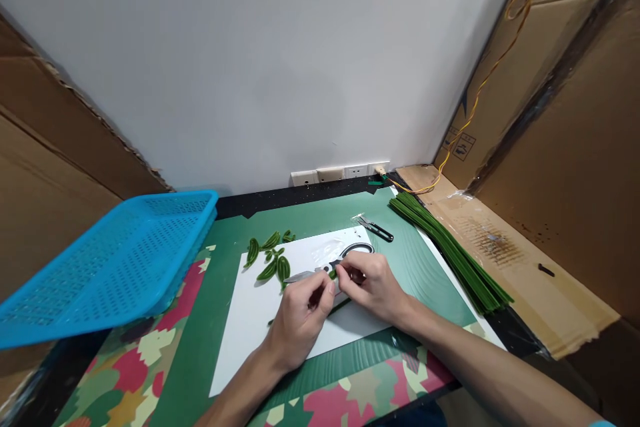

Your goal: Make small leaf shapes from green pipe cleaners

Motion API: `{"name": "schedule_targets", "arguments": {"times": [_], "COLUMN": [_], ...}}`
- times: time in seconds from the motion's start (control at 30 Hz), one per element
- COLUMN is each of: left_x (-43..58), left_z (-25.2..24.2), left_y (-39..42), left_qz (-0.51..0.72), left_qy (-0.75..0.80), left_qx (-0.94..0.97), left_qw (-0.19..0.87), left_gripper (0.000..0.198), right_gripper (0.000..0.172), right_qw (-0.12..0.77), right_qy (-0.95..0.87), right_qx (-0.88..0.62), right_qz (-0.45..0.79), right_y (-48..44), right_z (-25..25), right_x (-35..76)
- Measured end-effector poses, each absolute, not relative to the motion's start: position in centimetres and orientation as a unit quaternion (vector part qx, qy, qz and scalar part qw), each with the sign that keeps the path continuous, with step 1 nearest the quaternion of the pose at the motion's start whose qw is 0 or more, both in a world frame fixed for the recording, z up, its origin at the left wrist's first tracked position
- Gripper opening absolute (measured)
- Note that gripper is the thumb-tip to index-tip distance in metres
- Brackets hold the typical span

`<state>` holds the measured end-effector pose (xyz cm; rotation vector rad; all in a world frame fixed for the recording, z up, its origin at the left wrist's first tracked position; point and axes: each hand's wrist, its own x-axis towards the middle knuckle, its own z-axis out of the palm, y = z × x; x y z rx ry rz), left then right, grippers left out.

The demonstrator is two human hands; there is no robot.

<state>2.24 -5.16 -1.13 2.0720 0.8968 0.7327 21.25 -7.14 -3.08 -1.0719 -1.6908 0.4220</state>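
My left hand (309, 307) and my right hand (369, 280) are close together over a white sheet (235, 347). Both pinch a short piece of green pipe cleaner (333, 274), mostly hidden by the fingers. Scissors (357, 248) with black-and-grey handles lie on the sheet just behind the hands, blades pointing left. Left of them are several leaf shapes (268, 271) bent from fuzzy green pipe cleaner. Another green stem (341, 305) lies on the sheet, partly covered by my hands.
A bundle of green pipe cleaners (450, 250) lies at the right. Thread snips (377, 229) rest on the green mat (425, 280) behind my right hand. A blue plastic basket (115, 260) stands at the left. Sockets (331, 175) and a yellow cable (467, 123) are at the back wall, with cardboard on both sides.
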Motion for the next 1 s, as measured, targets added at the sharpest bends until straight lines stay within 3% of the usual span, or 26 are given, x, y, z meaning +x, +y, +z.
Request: {"name": "schedule_targets", "arguments": {"times": [0.17,0.43,0.63,1.0], "left_x": [1.8,2.0,2.2,2.8], "left_z": [-0.9,-0.6,-0.2,0.1], "left_y": [-4.8,-4.5,-4.7,-4.5], "left_qz": [0.315,0.291,0.281,0.243], "left_qy": [0.38,0.366,0.344,0.341], "left_qx": [0.775,0.627,0.64,0.579], "left_qw": [0.396,0.623,0.627,0.7], "left_gripper": [0.041,0.039,0.037,0.043], "right_gripper": [0.022,0.017,0.021,0.021], "right_qw": [0.518,0.52,0.475,0.468], "right_qy": [-0.711,-0.739,-0.776,-0.784], "right_qx": [-0.434,-0.415,-0.414,-0.409], "right_qz": [0.192,0.104,-0.032,-0.018], "right_y": [-7.3,-7.2,-6.8,-7.3], "right_z": [-2.7,-2.8,-3.2,-2.7], "right_x": [21.5,21.2,21.3,22.2]}}
